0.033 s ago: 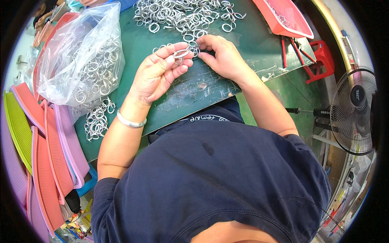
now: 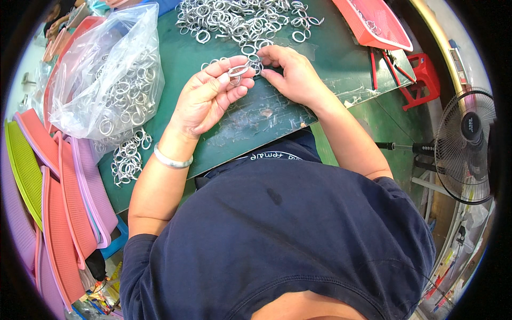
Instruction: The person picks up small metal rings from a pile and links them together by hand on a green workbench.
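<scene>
Pinched between the thumb and fingers of my left hand (image 2: 210, 93) is a metal ring (image 2: 238, 71), tilted; a second ring seems to hang just below it. Beside it, my right hand (image 2: 290, 74) has its thumb and fingertips closed around loose metal rings (image 2: 255, 66) at the near end of the pile. How firmly it grips them is partly hidden. Beyond both hands, a large pile of silver rings (image 2: 234, 21) spreads across the green table (image 2: 266, 117). A few rings lie behind the fingers of my left hand.
A clear plastic bag (image 2: 106, 80) full of rings stands at left, with a small heap of rings (image 2: 127, 160) near it. Stacked pink, purple and green baskets (image 2: 64, 197) lean at far left. A red basket (image 2: 373, 24), red-handled pliers (image 2: 374, 69), a red stool (image 2: 424, 80) and a fan (image 2: 465, 144) are right.
</scene>
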`<action>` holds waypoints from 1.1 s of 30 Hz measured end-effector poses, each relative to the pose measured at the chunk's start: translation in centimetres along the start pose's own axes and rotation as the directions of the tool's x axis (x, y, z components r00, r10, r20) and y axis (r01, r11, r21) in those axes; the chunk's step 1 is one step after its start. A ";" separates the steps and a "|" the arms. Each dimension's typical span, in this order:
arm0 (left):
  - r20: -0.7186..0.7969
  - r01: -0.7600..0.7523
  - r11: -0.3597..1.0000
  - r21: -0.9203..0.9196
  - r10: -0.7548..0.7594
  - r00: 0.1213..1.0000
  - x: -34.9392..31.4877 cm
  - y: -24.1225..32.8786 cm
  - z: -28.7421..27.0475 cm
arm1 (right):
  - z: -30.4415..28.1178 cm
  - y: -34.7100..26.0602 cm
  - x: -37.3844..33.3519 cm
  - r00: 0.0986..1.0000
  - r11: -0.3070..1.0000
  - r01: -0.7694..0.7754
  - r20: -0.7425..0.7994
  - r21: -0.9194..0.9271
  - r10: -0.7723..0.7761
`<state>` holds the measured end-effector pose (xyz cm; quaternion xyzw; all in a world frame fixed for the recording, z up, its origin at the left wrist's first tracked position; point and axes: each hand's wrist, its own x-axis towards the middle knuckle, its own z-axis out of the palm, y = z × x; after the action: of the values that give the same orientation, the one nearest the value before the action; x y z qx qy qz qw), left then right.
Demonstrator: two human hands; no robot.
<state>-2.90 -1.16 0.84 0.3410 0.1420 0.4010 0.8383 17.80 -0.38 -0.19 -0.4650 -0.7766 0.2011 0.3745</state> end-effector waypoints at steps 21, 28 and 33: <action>-0.088 0.028 0.162 0.986 0.379 0.921 -8.1 3.0 -0.6 | -0.7 0.3 -0.3 0.987 0.967 -0.141 -0.049 0.213 0.155; 0.074 0.169 -0.577 0.799 0.375 0.924 -12.9 3.7 -1.1 | -1.3 0.8 -0.2 0.941 0.669 -0.296 0.088 0.682 0.326; 0.121 0.255 -0.635 0.730 0.486 0.865 -12.9 3.4 -0.3 | -1.9 0.6 -0.2 0.927 0.492 -0.297 0.122 0.818 0.356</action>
<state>-13.23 -9.42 2.47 0.8126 0.5317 0.2241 -0.0825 19.65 -0.34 0.52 -0.3797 -0.4768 0.5924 0.5268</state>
